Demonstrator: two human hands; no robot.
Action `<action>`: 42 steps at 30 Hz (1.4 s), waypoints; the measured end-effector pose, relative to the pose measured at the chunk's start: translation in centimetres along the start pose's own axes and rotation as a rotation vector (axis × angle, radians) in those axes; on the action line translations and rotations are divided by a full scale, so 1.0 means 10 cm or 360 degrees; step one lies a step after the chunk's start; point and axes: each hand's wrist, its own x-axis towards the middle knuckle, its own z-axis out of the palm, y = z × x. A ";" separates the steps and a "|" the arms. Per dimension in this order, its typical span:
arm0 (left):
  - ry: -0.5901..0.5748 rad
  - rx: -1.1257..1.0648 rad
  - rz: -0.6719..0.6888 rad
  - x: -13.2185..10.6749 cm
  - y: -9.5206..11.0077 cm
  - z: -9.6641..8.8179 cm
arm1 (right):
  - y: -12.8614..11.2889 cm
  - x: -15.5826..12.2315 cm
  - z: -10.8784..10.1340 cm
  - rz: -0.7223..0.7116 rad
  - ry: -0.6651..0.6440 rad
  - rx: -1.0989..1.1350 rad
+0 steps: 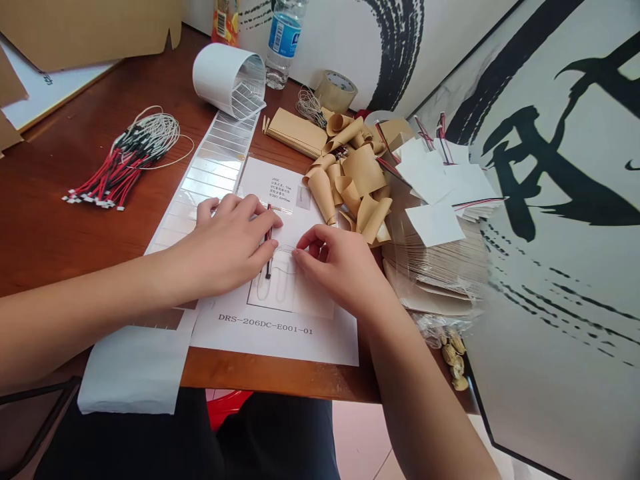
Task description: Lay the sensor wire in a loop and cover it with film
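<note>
My left hand (225, 243) lies on a printed white sheet (305, 340), with its fingertips against a red-and-black lead (269, 250) that runs down the sheet. My right hand (340, 263) comes in from the right, and its thumb and fingertips pinch a thin pale wire (287, 249). That wire appears to trace a looped outline (270, 283) on a smaller paper template. Part of the lead and the template are hidden under my fingers. The sheet's lower edge carries the printed code DRS-206DC-E001-01.
On the wooden table lie a bundle of red-and-black leads (120, 170), a label roll (229, 80) and its strip (210, 167). Curled tan paper pieces (345, 177) and white cards with leads (435, 223) crowd the right. A water bottle (284, 40) and tape roll (336, 91) stand behind.
</note>
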 end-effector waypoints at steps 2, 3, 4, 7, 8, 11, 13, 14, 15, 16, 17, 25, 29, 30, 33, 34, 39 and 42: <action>0.0005 0.0001 0.0000 0.00 0.00 0.01 | 0.00 0.01 0.00 0.0054 -0.0066 0.0015; 0.0011 0.0003 -0.0002 0.00 0.00 0.01 | 0.01 0.02 0.00 0.0074 -0.0094 0.0018; 0.0017 0.0006 -0.0003 0.00 0.00 0.01 | 0.01 0.02 0.01 0.0086 -0.0115 0.0013; 0.0020 0.0008 -0.0005 0.01 -0.01 0.02 | 0.02 0.03 0.01 0.0063 -0.0161 -0.0049; 0.0018 0.0005 -0.0003 0.01 -0.01 0.03 | 0.02 0.03 0.01 0.0050 -0.0171 -0.0074; 0.0023 -0.0003 0.0001 0.00 -0.01 0.03 | 0.01 0.02 0.01 0.0024 -0.0179 -0.0122; 0.0028 -0.0003 -0.0002 0.00 -0.01 0.03 | 0.01 0.01 0.00 -0.0002 -0.0145 -0.0131; 0.0027 -0.0002 -0.0003 0.00 -0.01 0.03 | 0.01 0.00 -0.02 -0.0028 -0.0115 -0.0127; 0.0027 -0.0001 -0.0004 0.00 -0.01 0.02 | 0.01 -0.01 -0.03 -0.0062 -0.0079 -0.0117; 0.0020 -0.0001 -0.0005 0.00 0.00 0.02 | 0.01 -0.02 -0.05 -0.0100 -0.0052 -0.0102; 0.0008 -0.0001 -0.0007 0.00 0.00 0.02 | 0.01 -0.03 -0.06 -0.0142 -0.0031 -0.0083; -0.0045 0.0021 -0.0038 0.02 0.01 0.00 | 0.02 -0.07 -0.15 -0.0374 -0.0033 -0.0029; -0.0037 0.0034 -0.0056 0.02 0.03 0.00 | 0.00 -0.09 -0.19 -0.0415 -0.0120 -0.0081; -0.0034 0.0035 -0.0065 0.02 0.03 0.00 | -0.01 -0.09 -0.20 -0.0421 -0.0139 -0.0083; -0.0033 0.0039 -0.0086 0.02 0.05 0.01 | -0.02 -0.10 -0.20 -0.0446 -0.0180 -0.0081; -0.0027 0.0042 -0.0087 0.02 0.05 0.01 | -0.03 -0.10 -0.20 -0.0453 -0.0196 -0.0081; 0.0018 0.0057 -0.0087 0.03 0.06 0.03 | -0.02 -0.11 -0.19 -0.0467 -0.0267 -0.0084; 0.0043 0.0053 -0.0088 0.03 0.07 0.04 | -0.01 -0.12 -0.19 -0.0491 -0.0253 -0.0092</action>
